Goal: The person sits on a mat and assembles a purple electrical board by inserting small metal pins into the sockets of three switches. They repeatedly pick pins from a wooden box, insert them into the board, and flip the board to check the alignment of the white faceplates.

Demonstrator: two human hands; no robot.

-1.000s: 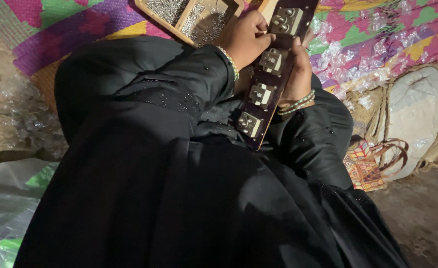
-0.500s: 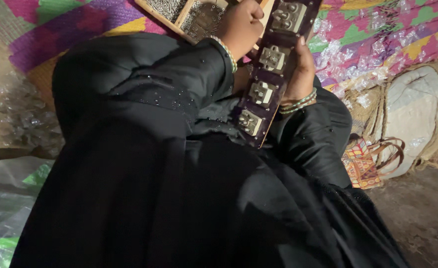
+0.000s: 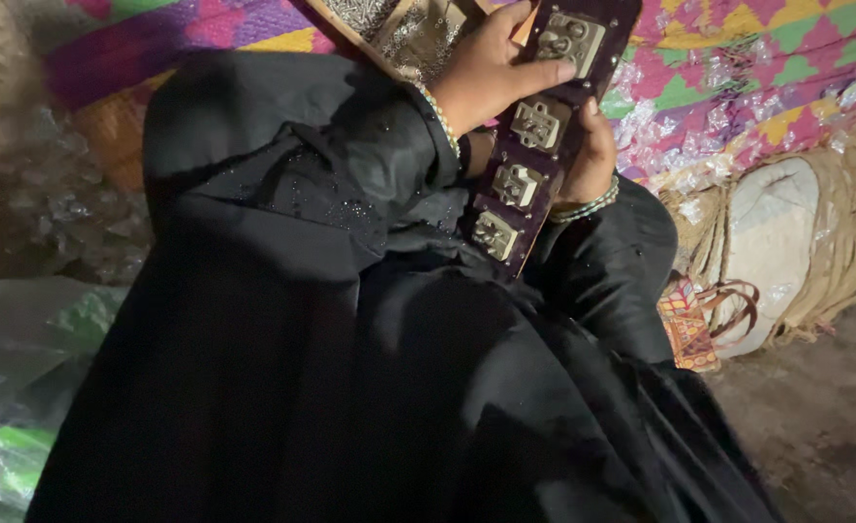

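Note:
A long dark maroon board (image 3: 534,165) with several square gold-coloured metal ornaments fixed along it rests tilted against my lap. My left hand (image 3: 491,73) lies over its upper part, thumb pressing near the top ornament. My right hand (image 3: 592,155) grips the board's right edge from behind, fingers partly hidden. Both wrists wear beaded bangles. Black sleeves and a black robe (image 3: 350,339) fill most of the view.
A wooden tray (image 3: 399,29) of small shiny pieces sits above my left hand on a colourful woven mat (image 3: 738,68). A pale sack with rope handles (image 3: 777,252) and a small patterned bag (image 3: 689,324) lie right. Clear plastic bags (image 3: 21,339) lie left.
The view has shifted slightly. My left hand has slid a little up the board toward the top ornament. My right hand keeps its grip.

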